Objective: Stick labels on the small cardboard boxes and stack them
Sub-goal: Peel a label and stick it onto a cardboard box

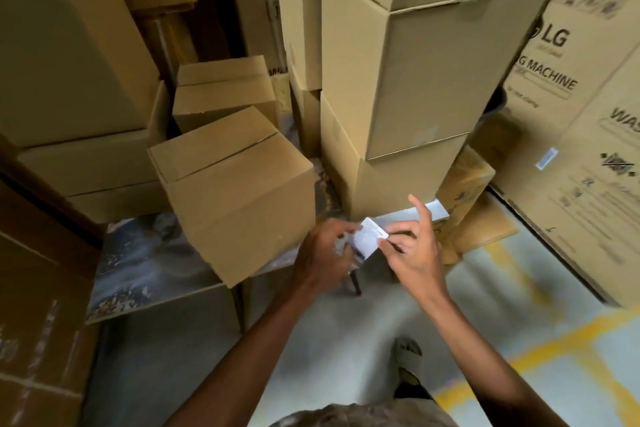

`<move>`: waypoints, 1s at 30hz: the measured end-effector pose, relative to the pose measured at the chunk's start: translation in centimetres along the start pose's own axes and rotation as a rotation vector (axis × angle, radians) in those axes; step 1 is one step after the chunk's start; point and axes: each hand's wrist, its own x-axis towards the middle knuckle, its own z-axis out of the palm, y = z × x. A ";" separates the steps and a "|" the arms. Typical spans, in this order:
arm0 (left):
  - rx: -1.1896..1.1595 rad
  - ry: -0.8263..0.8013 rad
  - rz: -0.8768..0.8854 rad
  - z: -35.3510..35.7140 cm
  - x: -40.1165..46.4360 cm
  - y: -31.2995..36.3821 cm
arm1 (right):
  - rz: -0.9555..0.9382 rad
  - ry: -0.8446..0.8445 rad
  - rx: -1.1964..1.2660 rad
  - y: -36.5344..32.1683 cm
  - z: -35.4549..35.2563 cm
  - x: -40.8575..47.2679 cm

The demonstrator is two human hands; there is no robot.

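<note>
Head view: both hands hold a white label (370, 237) between them, left hand (325, 250) fingers curled on its near end, right hand (414, 246) pinching its far edge, index raised. The nearest small cardboard box (239, 191) sits tilted on the desk (138, 274), apparently unlabelled; sticking and stacking it seem still to do.

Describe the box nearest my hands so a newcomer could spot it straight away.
Start at the tall stack of cartons in the middle. Just left of it, the small cardboard box sits on a low table. Unlike its neighbours, it is turned corner-on and overhangs the table edge.
</note>
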 end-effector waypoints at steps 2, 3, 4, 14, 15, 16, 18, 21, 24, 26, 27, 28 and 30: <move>-0.026 -0.008 -0.023 2.7 1.9 0.8 | -0.013 0.016 -0.023 0.8 -2.6 2.4; -0.029 -0.010 -0.032 4.1 2.8 1.2 | -0.023 0.020 -0.039 1.0 -4.0 3.6; -0.030 -0.014 -0.050 5.5 3.8 1.5 | -0.037 0.022 -0.058 1.3 -5.4 4.9; -0.138 -0.163 -0.179 19.1 13.8 7.7 | -0.278 -0.032 -0.374 4.1 -21.1 19.8; -0.143 -0.160 -0.175 20.0 14.8 8.3 | -0.273 -0.022 -0.386 4.1 -22.5 21.6; -0.154 -0.163 -0.180 21.0 15.7 8.8 | -0.259 -0.013 -0.391 4.0 -23.8 23.4; -0.167 -0.203 -0.191 22.9 17.4 9.4 | -0.211 0.020 -0.368 3.6 -26.0 27.1; -0.188 -0.300 -0.213 25.3 18.9 10.0 | -0.219 0.098 -0.295 2.2 -27.8 32.3; -0.130 -0.392 -0.211 26.7 19.4 10.0 | -0.319 0.119 -0.266 0.4 -27.8 36.7; -0.102 -0.439 -0.219 27.2 19.4 9.8 | -0.402 0.095 -0.314 -0.5 -27.0 39.5; -0.126 -0.448 -0.240 27.4 19.4 9.6 | -0.459 0.081 -0.359 -0.8 -26.5 40.8; -0.157 -0.457 -0.269 27.4 19.4 9.6 | -0.521 0.059 -0.404 -0.9 -26.0 41.9; -0.161 -0.481 -0.314 27.6 19.4 9.5 | -0.611 -0.003 -0.484 -0.9 -25.3 44.0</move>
